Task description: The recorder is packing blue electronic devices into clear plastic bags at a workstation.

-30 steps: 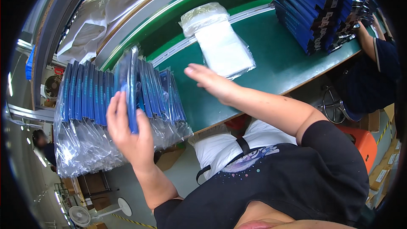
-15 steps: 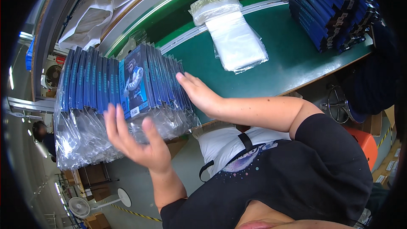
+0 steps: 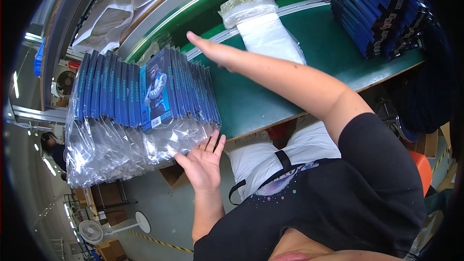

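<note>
Head view: since earlier, moving left hand (image 3: 204,162), spread wide, rightward near clear bags (image 3: 111,150); raising right hand (image 3: 212,53), stretched flat; showing shiny blue boxes (image 3: 157,89) standing in row at left of green table (image 3: 237,108).

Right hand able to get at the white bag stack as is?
Likely yes: the right hand looks empty and appears near the white bag stack, with nothing visible between them. Its own forearm hides part of the near end in view.
</note>
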`<act>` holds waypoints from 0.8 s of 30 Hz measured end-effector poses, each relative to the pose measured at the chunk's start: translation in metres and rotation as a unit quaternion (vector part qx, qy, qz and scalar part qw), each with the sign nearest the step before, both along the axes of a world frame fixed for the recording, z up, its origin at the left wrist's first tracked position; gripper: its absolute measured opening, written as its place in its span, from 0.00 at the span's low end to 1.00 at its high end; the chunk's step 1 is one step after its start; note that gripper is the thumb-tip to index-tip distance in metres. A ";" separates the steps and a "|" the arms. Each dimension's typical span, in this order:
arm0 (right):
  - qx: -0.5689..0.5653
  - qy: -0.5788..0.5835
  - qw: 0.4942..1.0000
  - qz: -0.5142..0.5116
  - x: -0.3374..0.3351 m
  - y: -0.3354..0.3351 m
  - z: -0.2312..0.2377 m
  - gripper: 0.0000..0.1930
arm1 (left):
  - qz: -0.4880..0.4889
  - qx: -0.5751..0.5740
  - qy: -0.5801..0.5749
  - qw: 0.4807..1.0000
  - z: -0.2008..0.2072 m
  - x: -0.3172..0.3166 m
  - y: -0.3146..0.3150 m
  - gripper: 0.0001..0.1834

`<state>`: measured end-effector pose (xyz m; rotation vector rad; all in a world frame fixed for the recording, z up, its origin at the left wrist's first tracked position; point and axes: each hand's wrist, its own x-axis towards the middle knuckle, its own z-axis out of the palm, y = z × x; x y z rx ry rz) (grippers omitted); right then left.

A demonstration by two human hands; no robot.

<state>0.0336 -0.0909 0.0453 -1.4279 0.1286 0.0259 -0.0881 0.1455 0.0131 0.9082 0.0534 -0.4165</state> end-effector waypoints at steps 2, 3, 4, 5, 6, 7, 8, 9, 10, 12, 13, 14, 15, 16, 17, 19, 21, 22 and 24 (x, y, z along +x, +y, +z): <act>-0.037 -0.029 0.998 0.048 0.017 -0.001 0.013 0.53 | -0.033 0.008 -0.002 0.999 0.015 0.005 -0.001 0.50; -0.054 -0.037 0.995 0.069 0.026 0.001 0.018 0.55 | -0.050 0.012 -0.004 0.999 0.024 0.008 -0.002 0.50; -0.070 -0.045 0.993 0.083 0.034 -0.002 0.022 0.57 | -0.072 0.017 -0.004 0.997 0.031 0.012 -0.005 0.50; -0.074 -0.044 0.992 0.092 0.053 -0.003 0.012 0.56 | -0.104 0.003 -0.001 0.995 0.025 0.024 -0.004 0.49; -0.076 -0.040 0.990 0.110 0.060 0.004 0.014 0.56 | -0.112 0.005 0.005 0.994 0.026 0.027 -0.004 0.49; -0.050 -0.041 0.989 0.135 0.065 0.011 0.013 0.53 | -0.121 0.008 0.011 0.993 0.028 0.031 -0.006 0.49; -0.057 -0.083 0.987 0.128 0.069 0.018 0.012 0.50 | -0.132 0.011 0.017 0.991 0.030 0.035 -0.009 0.49; -0.048 -0.071 0.989 0.124 0.069 0.024 0.013 0.49 | -0.118 0.004 0.039 0.992 0.032 0.037 -0.008 0.49; -0.039 -0.058 0.990 0.118 0.069 0.027 0.015 0.47 | -0.106 -0.003 0.061 0.992 0.035 0.039 -0.008 0.49; -0.026 -0.086 0.985 0.147 0.065 0.026 0.018 0.46 | -0.094 -0.021 0.084 0.992 0.035 0.040 -0.005 0.48; -0.019 -0.100 0.982 0.160 0.062 0.025 0.018 0.46 | -0.094 -0.031 0.085 0.991 0.031 0.040 -0.001 0.48; -0.020 -0.098 0.986 0.133 0.059 0.026 0.016 0.46 | -0.095 -0.041 0.085 0.991 0.030 0.038 0.001 0.47; -0.023 -0.094 0.990 0.101 0.054 0.023 0.013 0.46 | -0.073 -0.035 0.079 0.994 0.032 0.034 -0.003 0.48; -0.026 -0.091 0.993 0.071 0.050 0.022 0.011 0.46 | -0.049 -0.029 0.072 0.996 0.036 0.023 -0.010 0.48; -0.015 -0.074 0.996 0.036 0.043 0.016 0.010 0.47 | -0.027 -0.022 0.065 0.997 0.035 0.013 -0.017 0.49; 0.002 -0.043 0.999 -0.026 0.025 0.002 0.012 0.47 | 0.037 0.058 0.004 0.998 0.013 -0.010 -0.019 0.46; -0.036 -0.043 0.996 -0.071 -0.005 -0.017 0.018 0.42 | 0.109 0.165 -0.040 0.979 -0.019 -0.033 -0.026 0.42; -0.072 -0.041 0.994 -0.070 -0.033 -0.029 0.036 0.39 | 0.098 0.225 -0.065 0.967 -0.041 -0.042 -0.020 0.39; -0.199 -0.141 0.969 -0.037 -0.072 -0.062 0.061 0.33 | -0.013 0.244 -0.139 0.960 -0.060 -0.053 -0.021 0.22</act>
